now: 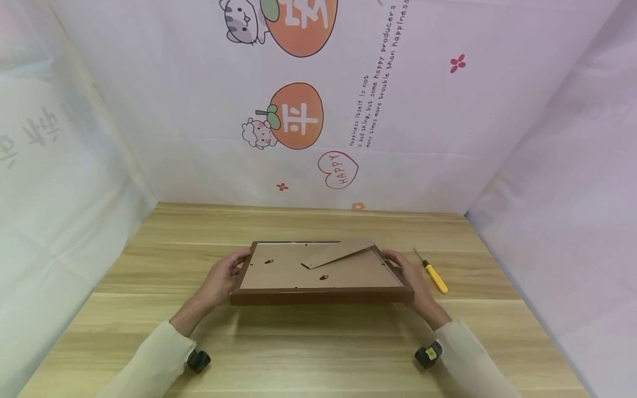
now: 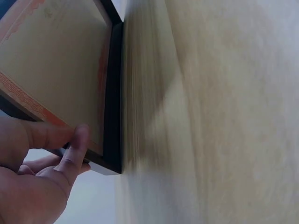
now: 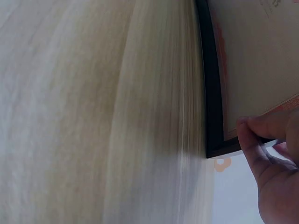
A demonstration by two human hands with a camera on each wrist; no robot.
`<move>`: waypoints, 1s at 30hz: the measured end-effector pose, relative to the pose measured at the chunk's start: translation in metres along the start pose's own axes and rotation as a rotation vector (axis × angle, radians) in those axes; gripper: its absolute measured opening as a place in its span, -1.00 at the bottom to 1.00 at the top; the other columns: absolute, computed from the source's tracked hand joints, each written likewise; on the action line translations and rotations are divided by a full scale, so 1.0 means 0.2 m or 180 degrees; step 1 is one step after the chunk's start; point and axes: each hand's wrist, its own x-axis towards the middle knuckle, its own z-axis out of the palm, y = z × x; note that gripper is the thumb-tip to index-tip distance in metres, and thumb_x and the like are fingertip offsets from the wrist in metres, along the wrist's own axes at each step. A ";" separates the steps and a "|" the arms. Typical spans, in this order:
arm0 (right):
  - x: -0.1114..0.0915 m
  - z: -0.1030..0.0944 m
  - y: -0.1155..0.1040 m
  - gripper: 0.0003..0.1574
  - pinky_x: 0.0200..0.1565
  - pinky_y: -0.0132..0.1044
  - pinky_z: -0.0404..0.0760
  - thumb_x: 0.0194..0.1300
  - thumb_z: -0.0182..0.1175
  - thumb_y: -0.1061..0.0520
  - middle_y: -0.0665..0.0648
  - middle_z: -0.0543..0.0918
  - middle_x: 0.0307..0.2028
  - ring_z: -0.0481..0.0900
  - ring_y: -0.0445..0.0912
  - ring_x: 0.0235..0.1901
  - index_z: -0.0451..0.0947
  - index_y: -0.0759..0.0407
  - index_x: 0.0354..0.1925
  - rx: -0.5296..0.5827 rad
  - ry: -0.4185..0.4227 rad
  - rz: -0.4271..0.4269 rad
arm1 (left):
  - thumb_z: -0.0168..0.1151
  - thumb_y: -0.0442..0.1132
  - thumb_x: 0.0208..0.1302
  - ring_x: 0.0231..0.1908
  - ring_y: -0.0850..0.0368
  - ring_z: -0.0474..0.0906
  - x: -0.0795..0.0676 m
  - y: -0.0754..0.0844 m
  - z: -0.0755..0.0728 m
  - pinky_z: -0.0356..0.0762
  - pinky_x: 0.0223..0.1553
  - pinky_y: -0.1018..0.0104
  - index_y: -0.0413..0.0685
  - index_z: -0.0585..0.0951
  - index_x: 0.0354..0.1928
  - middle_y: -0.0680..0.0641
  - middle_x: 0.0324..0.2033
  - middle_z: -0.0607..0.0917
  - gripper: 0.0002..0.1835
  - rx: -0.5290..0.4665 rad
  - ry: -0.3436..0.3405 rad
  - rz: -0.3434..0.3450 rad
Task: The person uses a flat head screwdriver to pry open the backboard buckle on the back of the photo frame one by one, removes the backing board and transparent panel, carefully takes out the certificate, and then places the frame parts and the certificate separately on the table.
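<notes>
Between my two hands is a dark brown picture frame [image 1: 320, 298], its back facing up and a shadow on the wood beneath it. Its beige backing board [image 1: 278, 279] carries two small hooks and a partly raised support leg [image 1: 343, 252]. My left hand [image 1: 219, 281] grips the left side, and my right hand [image 1: 417, 281] the right side. From below, the left wrist view catches a cream sheet [image 2: 60, 70] with a red patterned border inside the frame; thumb and fingers pinch the rim there. The right wrist view has the right hand [image 3: 275, 158] pinching the opposite side.
A screwdriver [image 1: 436, 277] with a yellow handle lies on the wooden table [image 1: 318, 354] just right of my right hand. White printed sheeting [image 1: 408, 138] rises behind the table and along both sides.
</notes>
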 end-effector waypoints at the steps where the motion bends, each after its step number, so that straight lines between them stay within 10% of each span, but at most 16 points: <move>1: 0.00 0.00 0.00 -0.38 0.25 0.25 0.40 0.34 0.10 0.39 0.46 0.38 0.31 0.37 0.37 0.29 0.24 0.43 0.34 0.0031 -0.0014 0.0057 | -0.07 -0.67 0.27 0.19 -0.33 0.49 0.00 0.00 0.00 0.54 0.19 0.07 -0.40 0.18 0.42 -0.45 0.37 0.28 -0.36 -0.0037 -0.0007 0.0014; 10: -0.02 0.01 0.01 -0.44 0.31 0.17 0.37 0.43 -0.04 0.39 0.46 0.39 0.31 0.39 0.32 0.29 0.23 0.44 0.36 -0.0030 -0.0007 0.0261 | -0.24 -0.50 0.44 0.28 -0.20 0.42 0.00 -0.02 0.00 0.59 0.02 0.45 -0.30 0.24 0.43 -0.31 0.42 0.28 -0.47 -0.0506 0.0081 -0.0290; 16: -0.03 0.00 0.06 -0.43 0.30 0.12 0.39 0.41 0.03 0.39 0.39 0.44 0.31 0.41 0.26 0.30 0.30 0.36 0.35 0.0122 -0.0074 0.0306 | -0.40 -0.32 0.51 0.14 -0.04 0.51 0.00 -0.03 -0.03 0.56 0.12 0.35 -0.28 0.20 0.45 -0.29 0.45 0.23 -0.47 -0.1117 -0.0112 -0.0478; 21: -0.03 0.02 0.12 -0.54 0.26 -0.22 0.50 0.50 -0.10 0.34 0.33 0.49 0.28 0.43 0.19 0.30 0.39 0.33 0.30 0.0347 -0.0079 0.0554 | -0.49 -0.18 0.57 0.14 0.13 0.52 -0.01 -0.04 -0.04 0.52 0.15 0.47 -0.37 0.10 0.46 -0.33 0.45 0.19 -0.44 -0.1623 -0.0270 -0.0535; 30: -0.03 0.06 0.10 -0.50 0.25 -0.06 0.53 0.57 -0.12 0.09 0.28 0.43 0.34 0.42 0.15 0.31 0.34 0.20 0.37 0.0680 -0.0096 0.1103 | -0.40 -0.20 0.56 0.29 -0.12 0.40 0.00 -0.06 -0.03 0.50 0.22 0.36 -0.38 0.11 0.45 -0.35 0.40 0.28 -0.45 -0.1417 -0.0221 -0.0704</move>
